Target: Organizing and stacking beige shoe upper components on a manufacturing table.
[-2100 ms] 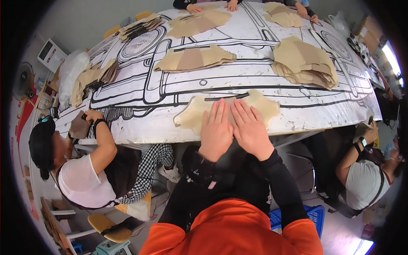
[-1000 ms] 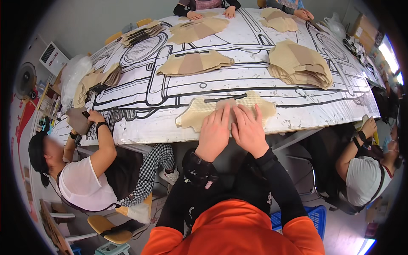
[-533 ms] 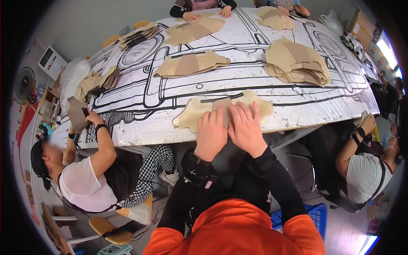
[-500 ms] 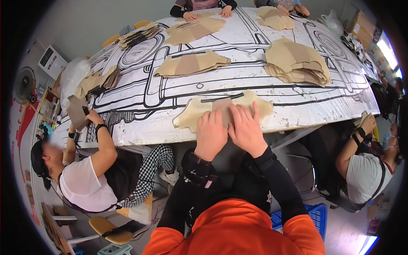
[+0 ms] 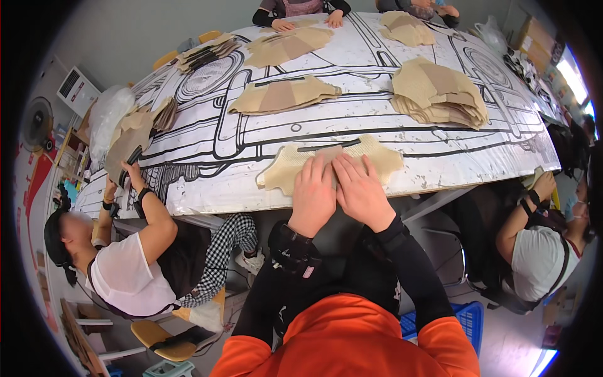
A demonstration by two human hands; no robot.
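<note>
Tan fabric piece: flat along the table's near edge.
Left hand: palm down on it, fingers slightly apart.
Right hand: beside the left, palm down, fingers slightly spread.
Blue basket: below the near edge, contents hidden.

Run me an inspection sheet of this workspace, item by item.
Surface: white table, black line drawings, scuffed.
Job's things: beige piece with brownish centre, black strip along its far side.
Clutter: beige stack ahead-right, others around; clear plastic bag at left.
Hands: left hand and right hand palms down on the piece, side by side.
Cables: thin dark lines on the floor, possibly cords.
Surroundings: left co-worker, right co-worker; fan; blue basket.
</note>
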